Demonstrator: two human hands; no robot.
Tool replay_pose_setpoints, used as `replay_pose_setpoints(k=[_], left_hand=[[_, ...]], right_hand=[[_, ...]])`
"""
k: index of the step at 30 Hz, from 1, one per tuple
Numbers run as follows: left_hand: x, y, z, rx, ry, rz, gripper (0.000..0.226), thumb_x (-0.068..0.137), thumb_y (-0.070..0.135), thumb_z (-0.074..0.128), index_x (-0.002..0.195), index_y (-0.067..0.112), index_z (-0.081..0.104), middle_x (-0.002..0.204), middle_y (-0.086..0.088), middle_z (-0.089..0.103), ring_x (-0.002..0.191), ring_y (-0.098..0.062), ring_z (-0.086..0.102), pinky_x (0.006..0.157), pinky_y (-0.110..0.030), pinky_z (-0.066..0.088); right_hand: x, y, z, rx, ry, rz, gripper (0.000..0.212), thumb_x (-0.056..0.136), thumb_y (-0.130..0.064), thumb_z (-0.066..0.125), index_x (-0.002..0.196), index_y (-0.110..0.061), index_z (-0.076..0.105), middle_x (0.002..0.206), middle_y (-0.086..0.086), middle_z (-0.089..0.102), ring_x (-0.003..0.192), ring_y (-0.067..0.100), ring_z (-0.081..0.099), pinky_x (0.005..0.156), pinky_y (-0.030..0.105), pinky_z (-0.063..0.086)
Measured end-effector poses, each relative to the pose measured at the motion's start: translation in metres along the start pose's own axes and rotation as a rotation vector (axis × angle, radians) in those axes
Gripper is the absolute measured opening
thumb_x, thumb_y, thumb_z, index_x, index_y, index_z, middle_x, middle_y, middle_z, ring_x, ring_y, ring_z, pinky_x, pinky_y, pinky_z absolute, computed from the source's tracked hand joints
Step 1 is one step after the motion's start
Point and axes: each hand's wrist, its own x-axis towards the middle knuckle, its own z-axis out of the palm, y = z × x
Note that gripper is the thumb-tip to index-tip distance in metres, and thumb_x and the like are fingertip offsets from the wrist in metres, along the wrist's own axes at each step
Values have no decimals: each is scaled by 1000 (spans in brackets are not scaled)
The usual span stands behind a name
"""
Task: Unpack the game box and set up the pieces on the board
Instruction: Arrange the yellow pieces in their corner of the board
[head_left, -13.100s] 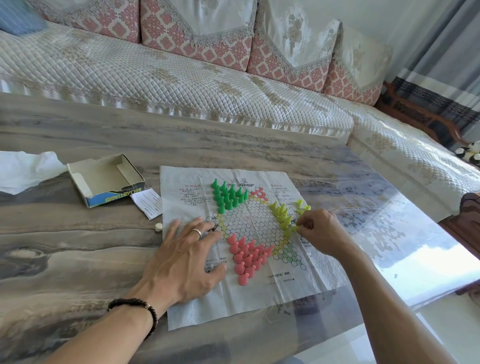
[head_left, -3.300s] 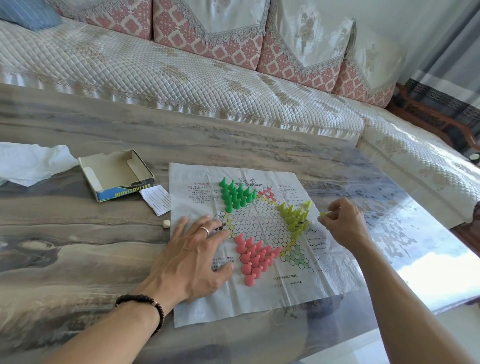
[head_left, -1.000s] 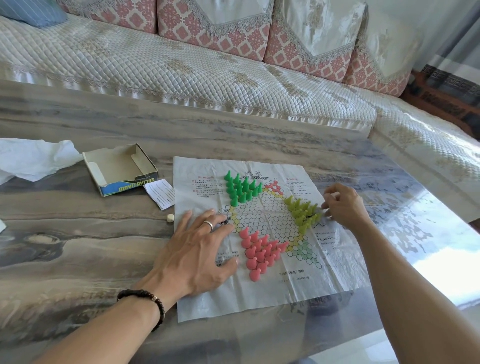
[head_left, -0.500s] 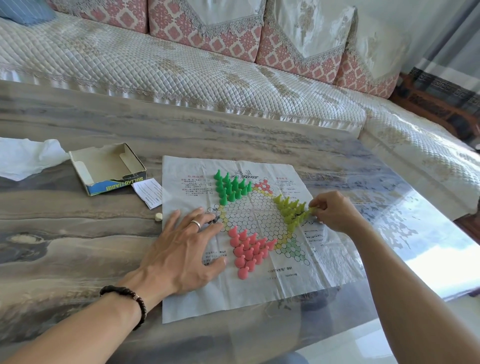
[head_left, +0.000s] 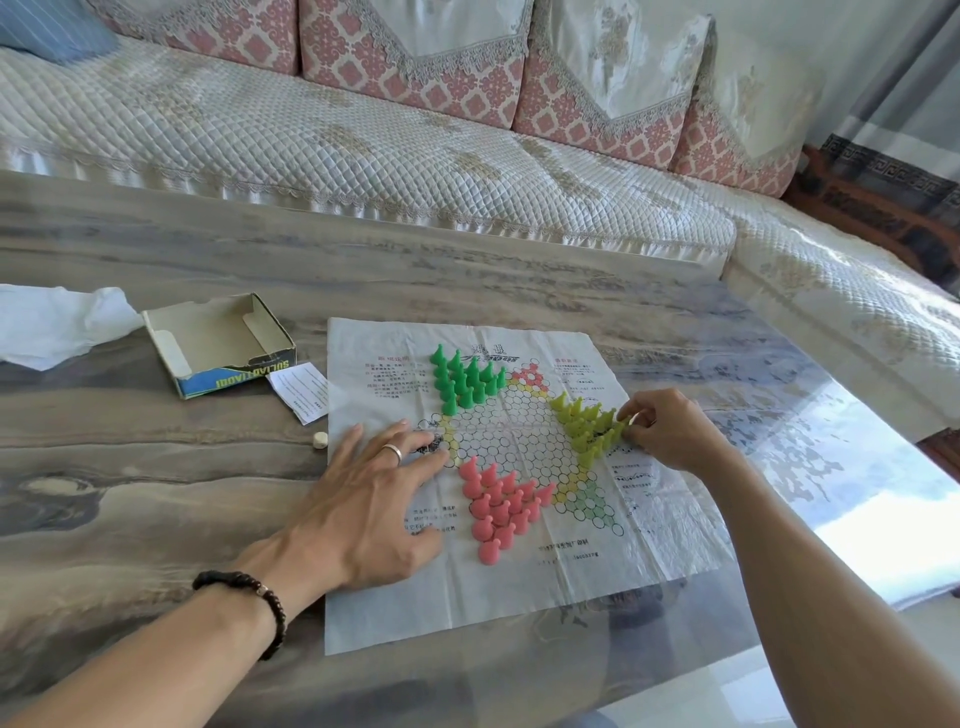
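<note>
Marbled table (head_left: 156, 493) bears paper board (head_left: 519, 597) — left hand (head_left: 374, 504) flat, right hand (head_left: 670, 436) pinching yellow-green pieces (head_left: 584, 428).

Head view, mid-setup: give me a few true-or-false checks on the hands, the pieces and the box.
1. The left hand lies flat on the paper board. True.
2. The right hand is at the pink pieces. False: it is at the yellow-green pieces.
3. The game box holds pieces. False: none show inside it.
4. The green pieces stand on the board. True.
5. The small die sits on the board. False: it is on the table.
</note>
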Motion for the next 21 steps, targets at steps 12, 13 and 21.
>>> replay_pose_setpoints(k=[12, 13, 21], left_hand=[[-12, -13, 4, 134, 48, 141, 79, 82, 63, 22, 154, 30, 15, 162, 5, 4, 147, -10, -12, 116, -38, -14], [-13, -13, 5, 131, 84, 153, 77, 84, 62, 26, 153, 28, 19, 162, 4, 10, 148, -12, -7, 116, -39, -12], [-16, -15, 6, 81, 155, 171, 77, 84, 65, 33, 149, 24, 35, 157, 2, 28, 148, -13, 11, 117, -32, -10]], right_hand=[[-8, 0, 0, 13, 5, 17, 33, 87, -6, 61, 119, -13, 61, 79, -2, 66, 73, 13, 60, 63, 23, 44], [-10, 0, 0, 0, 17, 15, 35, 88, -6, 59, 122, -12, 59, 84, -1, 66, 78, 15, 61, 69, 25, 47], [-37, -21, -8, -85, 181, -57, 40, 91, -23, 58, 130, -13, 53, 120, 7, 58, 108, 24, 59, 91, 44, 50]])
